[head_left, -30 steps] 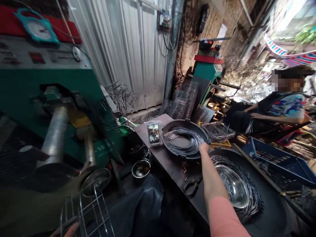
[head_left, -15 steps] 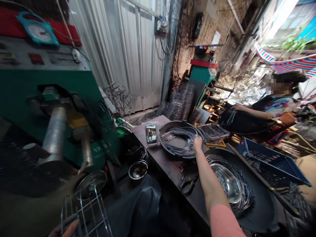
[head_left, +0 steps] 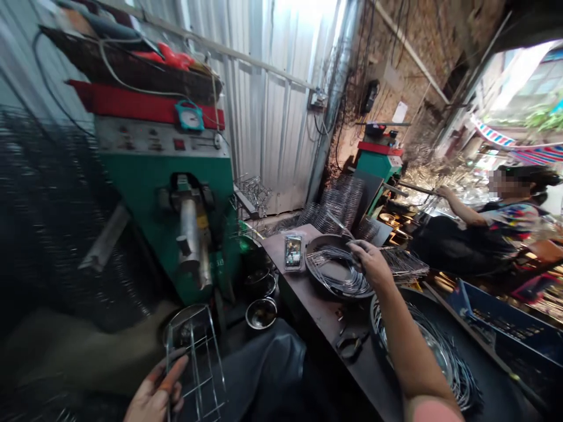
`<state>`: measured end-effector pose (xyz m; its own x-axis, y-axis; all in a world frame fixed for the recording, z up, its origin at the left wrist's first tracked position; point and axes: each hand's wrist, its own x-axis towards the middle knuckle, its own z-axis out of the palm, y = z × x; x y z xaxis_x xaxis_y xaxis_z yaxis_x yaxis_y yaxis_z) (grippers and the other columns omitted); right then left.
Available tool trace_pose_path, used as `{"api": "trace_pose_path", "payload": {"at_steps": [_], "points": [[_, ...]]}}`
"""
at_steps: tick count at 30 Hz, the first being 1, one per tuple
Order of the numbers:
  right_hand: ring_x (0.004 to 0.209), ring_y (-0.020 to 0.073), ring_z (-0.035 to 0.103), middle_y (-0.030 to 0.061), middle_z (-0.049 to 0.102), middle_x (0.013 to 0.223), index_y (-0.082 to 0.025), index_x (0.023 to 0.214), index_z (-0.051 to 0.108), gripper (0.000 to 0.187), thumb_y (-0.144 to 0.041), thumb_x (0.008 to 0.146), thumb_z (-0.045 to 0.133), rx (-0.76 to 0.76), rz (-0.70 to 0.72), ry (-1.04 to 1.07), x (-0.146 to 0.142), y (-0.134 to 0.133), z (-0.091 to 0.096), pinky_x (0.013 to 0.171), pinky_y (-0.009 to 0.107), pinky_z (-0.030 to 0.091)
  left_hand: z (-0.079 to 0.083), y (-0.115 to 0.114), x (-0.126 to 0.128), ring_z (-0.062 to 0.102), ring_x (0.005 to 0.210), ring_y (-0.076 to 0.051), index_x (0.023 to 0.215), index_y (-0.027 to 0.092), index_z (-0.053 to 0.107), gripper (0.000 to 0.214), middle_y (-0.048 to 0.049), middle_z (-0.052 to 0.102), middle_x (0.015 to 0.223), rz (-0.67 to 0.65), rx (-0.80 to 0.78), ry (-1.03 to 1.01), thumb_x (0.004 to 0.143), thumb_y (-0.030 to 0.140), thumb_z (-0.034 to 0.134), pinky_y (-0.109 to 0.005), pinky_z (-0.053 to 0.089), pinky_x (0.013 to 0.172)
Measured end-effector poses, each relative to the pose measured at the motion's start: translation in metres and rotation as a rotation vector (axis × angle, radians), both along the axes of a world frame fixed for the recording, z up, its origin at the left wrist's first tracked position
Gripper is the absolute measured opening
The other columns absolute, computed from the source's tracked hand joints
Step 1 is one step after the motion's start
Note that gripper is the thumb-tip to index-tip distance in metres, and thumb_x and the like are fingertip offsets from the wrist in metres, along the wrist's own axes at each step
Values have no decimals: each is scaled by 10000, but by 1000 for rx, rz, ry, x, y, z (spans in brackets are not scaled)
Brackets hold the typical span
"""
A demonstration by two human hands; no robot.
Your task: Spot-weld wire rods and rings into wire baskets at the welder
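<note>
The left hand [head_left: 156, 398] is low in the view, at about 7 o'clock. It is closed on the wire frame [head_left: 197, 363], with the thumb pressed on one side rod and the fingers behind it. I think the grip is at the near end because the frame is light and open, so one pinch there is enough to carry it and leaves the rest free. The long axis of the frame runs from the hand up toward 12 o'clock and leans a little to 1 o'clock. Its far end, where a round ring sits, points at the green machine [head_left: 176, 199].

The right hand [head_left: 372, 262] is at about 4 o'clock, its arm stretched over the dark table [head_left: 316, 316]. The fingers are bent down on the curved wires [head_left: 338, 281] in the round pan [head_left: 328, 243]. I cannot tell if they really close around a wire. The wires lie flat as arcs along the wall of the pan, probably because their curve fits it and the wall keeps them together.

A phone [head_left: 292, 252] lies at 9 o'clock of the pan, just beside it. Pliers [head_left: 352, 344] lie at 6 o'clock of it. A bigger pan [head_left: 492, 375] with more wires is under the forearm. A small steel bowl [head_left: 261, 312] stands below the table. Another person [head_left: 505, 217] sits at 3 o'clock, well apart.
</note>
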<state>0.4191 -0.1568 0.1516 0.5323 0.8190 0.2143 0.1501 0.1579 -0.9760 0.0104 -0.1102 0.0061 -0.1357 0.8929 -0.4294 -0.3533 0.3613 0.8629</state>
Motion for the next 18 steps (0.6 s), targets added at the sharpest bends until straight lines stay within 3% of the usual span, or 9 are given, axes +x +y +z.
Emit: {"api": "trace_pose_path", "payload": {"at_steps": [3, 6, 9, 13, 18], "points": [[364, 50, 270, -87, 337, 457, -178, 741, 554, 266, -441, 709, 581, -165, 42, -202, -17, 20, 1, 363, 187, 207, 2, -5, 1, 403, 444, -91, 859, 229, 582, 635, 26, 611, 652, -26, 16, -6, 268, 351, 781, -225, 317, 378], [546, 111, 465, -29, 495, 560, -183, 745, 583, 219, -395, 731, 531, -122, 76, -509, -38, 40, -3, 520, 220, 365, -1, -7, 0, 362, 429, -82, 917, 198, 575, 635, 68, 489, 502, -65, 41, 20, 354, 414, 775, -194, 266, 375], [666, 143, 511, 0, 568, 660, -184, 737, 570, 164, -327, 737, 490, -137, 145, -710, -58, 55, -9, 648, 255, 395, 1, -4, -3, 364, 440, -79, 950, 192, 575, 612, 86, 424, 479, -96, 68, 41, 431, 462, 756, -178, 263, 396], [654, 145, 502, 2, 573, 673, -180, 712, 543, 108, -285, 698, 520, -235, 259, -812, -85, 73, -21, 654, 262, 385, 12, 10, -7, 348, 449, -65, 905, 179, 584, 543, 77, 434, 527, -60, 152, 23, 465, 450, 751, -170, 245, 390], [638, 135, 489, -15, 546, 654, -187, 722, 526, 171, -356, 711, 548, -156, 379, -779, -116, 94, -47, 615, 244, 371, 27, 36, -14, 339, 443, -51, 810, 175, 585, 449, 69, 463, 565, -5, 245, 36, 473, 418, 757, -174, 256, 398]]}}
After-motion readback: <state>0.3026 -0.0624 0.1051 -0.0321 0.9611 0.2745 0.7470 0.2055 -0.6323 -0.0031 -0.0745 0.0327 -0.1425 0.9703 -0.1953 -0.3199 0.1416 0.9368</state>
